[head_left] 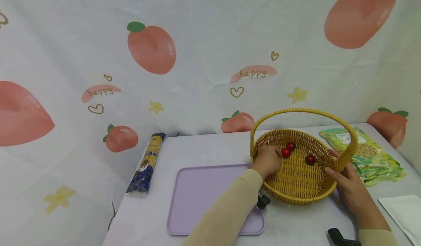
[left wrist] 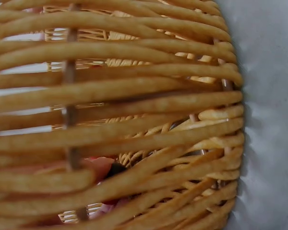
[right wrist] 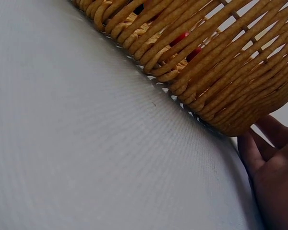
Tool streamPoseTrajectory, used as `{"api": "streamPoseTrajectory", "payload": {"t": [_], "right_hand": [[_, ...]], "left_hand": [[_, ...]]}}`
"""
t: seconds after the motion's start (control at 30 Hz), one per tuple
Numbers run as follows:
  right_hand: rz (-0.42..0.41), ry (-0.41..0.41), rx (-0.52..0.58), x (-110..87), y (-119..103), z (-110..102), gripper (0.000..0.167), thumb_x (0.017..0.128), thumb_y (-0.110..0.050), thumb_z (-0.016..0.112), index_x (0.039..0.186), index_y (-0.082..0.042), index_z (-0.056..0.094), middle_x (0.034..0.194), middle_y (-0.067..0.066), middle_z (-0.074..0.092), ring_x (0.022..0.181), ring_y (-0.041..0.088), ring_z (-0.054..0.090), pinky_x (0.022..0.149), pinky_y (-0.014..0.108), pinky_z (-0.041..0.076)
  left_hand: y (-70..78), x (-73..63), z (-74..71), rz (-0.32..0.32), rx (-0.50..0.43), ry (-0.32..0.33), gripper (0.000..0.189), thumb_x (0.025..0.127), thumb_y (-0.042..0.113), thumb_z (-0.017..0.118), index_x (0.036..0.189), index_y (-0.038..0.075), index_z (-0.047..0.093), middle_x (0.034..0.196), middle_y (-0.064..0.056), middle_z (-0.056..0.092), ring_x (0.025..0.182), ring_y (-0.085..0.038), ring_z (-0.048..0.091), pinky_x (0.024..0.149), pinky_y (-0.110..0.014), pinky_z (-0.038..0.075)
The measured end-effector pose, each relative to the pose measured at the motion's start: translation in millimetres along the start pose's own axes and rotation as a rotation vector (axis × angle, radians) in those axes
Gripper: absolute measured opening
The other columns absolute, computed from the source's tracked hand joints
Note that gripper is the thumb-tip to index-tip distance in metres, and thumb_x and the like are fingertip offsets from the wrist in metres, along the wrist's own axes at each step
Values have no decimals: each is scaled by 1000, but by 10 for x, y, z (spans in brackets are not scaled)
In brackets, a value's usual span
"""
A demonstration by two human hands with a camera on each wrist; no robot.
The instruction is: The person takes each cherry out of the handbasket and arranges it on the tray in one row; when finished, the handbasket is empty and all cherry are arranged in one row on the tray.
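Note:
A yellow-brown wicker basket (head_left: 296, 198) with a tall hoop handle stands on the table in the head view. Inside it lie small, shiny, round red fruits (head_left: 310, 160), three of them visible. My left hand (head_left: 268, 162) reaches into the basket's left side, fingers curled downward, close to one red fruit (head_left: 285, 152). Through the weave in the left wrist view, a fingertip (left wrist: 101, 167) meets a small dark thing (left wrist: 116, 170); whether it is pinched is unclear. My right hand (head_left: 350, 185) grips the basket's right rim, thumb at the inner side, fingers outside.
A lilac tray (head_left: 204, 202) lies left of the basket, partly under my left sleeve. Farther left is a blue-and-yellow packet (head_left: 147, 163). A green-yellow bag (head_left: 371, 158) lies behind my right hand, a white cloth (head_left: 402, 213) at the right edge.

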State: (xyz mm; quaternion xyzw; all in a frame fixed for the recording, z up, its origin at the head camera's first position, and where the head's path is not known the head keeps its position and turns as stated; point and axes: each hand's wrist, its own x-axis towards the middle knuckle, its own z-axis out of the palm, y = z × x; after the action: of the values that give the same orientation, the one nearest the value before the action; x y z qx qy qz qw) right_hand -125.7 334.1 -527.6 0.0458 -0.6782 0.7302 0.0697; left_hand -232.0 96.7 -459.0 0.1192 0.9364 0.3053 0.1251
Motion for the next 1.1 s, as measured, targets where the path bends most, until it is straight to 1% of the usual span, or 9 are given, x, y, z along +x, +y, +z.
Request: {"api": "streamPoseTrajectory", "payload": {"t": [0.03,0.13,0.27,0.37,0.43,0.5,0.6,0.9,1.1], "right_hand": [[2,2,2,0,-2,2,66,116,-7,49,175,-29,27,173,0,16,154,13,18,113,16,18],[9,6,10,0,-9,5,66,116,-7,49,175,-29,27,173,0,16,154,13,17,114,16,18],[6,3,11,-2,-13,8,66,116,-7,49,175,-28,27,174,0,15,154,14,18,112,15,21],[4,3,6,1,-12,5,66,116,-7,49,175,-29,27,174,0,15,154,14,18,112,15,22],[7,4,2,5,-11,1,67,116,-7,49,175,-29,27,174,0,15,154,14,19,112,15,21],[12,4,-3,8,-12,-4,67,116,-8,49,175,-30,27,174,0,14,154,14,19,112,14,22],[17,7,-8,9,-14,-6,67,116,-8,49,175,-31,26,174,0,14,154,14,19,112,14,21],[27,13,-5,3,-13,-3,67,116,-10,50,175,-32,26,174,-1,13,155,13,16,114,16,16],[29,11,-13,1,-10,-2,67,116,-10,50,175,-32,26,174,0,15,153,13,19,113,15,19]], "left_hand": [[1,-2,5,3,20,1,15,102,9,73,103,21,82,125,9,71,134,-13,56,93,-23,49],[2,-8,20,11,45,2,16,103,9,72,104,21,83,126,17,72,128,-7,60,95,-22,50],[3,-32,21,14,-13,8,19,100,4,73,104,20,83,112,13,76,96,-7,66,73,-22,51],[7,-46,12,40,-67,21,18,98,4,77,103,21,81,100,8,73,81,-10,58,65,-25,46],[3,-45,11,76,-95,37,17,97,6,80,104,22,80,103,10,71,84,-8,59,68,-24,48],[-2,-41,9,121,-110,55,16,97,10,84,107,23,80,107,12,69,95,-3,60,77,-22,50],[-15,-31,12,172,-154,75,17,98,15,85,111,24,80,110,15,68,98,-1,60,83,-23,51],[-47,-107,-53,260,-484,63,20,101,12,82,118,22,78,107,19,65,86,-3,61,71,-24,54],[-58,-197,-125,315,-551,39,19,101,11,81,118,21,79,108,19,64,88,-2,63,70,-23,55]]}}
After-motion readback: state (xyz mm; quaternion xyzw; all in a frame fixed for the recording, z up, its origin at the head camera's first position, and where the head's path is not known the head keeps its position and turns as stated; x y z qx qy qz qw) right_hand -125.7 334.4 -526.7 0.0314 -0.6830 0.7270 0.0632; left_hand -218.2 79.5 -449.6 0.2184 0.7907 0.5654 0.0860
